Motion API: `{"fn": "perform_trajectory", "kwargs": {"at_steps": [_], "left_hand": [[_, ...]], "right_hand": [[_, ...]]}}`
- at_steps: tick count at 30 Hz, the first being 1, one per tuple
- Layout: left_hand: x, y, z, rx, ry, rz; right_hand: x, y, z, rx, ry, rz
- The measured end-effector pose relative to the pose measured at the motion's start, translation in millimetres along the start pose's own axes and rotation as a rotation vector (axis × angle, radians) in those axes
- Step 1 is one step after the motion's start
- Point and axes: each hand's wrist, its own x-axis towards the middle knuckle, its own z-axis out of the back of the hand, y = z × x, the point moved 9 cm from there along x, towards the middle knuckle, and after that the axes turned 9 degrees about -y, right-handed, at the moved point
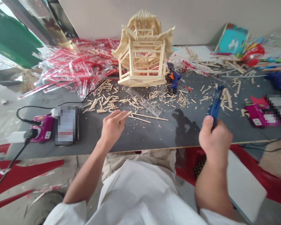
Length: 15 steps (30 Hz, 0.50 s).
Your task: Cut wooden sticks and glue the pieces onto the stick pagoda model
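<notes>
My left hand (112, 127) is low over the table, with its fingers closed together at the near ends of thin wooden sticks (150, 117). Two sticks stretch to the right from the fingertips, and the exact grip is partly hidden by the fingers. My right hand (214, 136) is raised at the right and wrapped around a slim blue hand tool (214, 104) that points away from me. Blur hides the tool's exact kind. Beyond both hands stands a pagoda-like model (145, 53) built of wooden sticks, with two tiers of roof.
Short cut stick pieces (107, 100) litter the grey table (140, 137). Red-and-clear plastic wrappers (84, 62) pile up at back left. A blue glue gun (174, 78) rests beside the model. A phone (66, 125), a purple power strip (42, 128) and cables lie left; another purple strip (261, 115) is right.
</notes>
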Motion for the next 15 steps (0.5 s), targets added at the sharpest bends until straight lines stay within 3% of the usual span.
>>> {"fn": "perform_trajectory", "kwargs": {"at_steps": [5,10,13,15], "left_hand": [[21.8,-20.3,27.4,-0.095,-0.11,-0.042],[50.9,-13.5,19.1,-0.086,-0.032,-0.067],[60.8,3.1,1.4,-0.09,0.034,-0.038],[61.0,14.5,-11.2,-0.14,0.079,-0.003]], "right_hand": [[19.8,-23.3,-18.9,-0.212,-0.057,-0.014],[26.7,-37.1,-48.7,-0.255,-0.012,-0.009],[31.5,-15.3,-45.7,-0.155,-0.057,0.097],[32.6,20.1,-39.4,0.003,-0.06,0.226]]}}
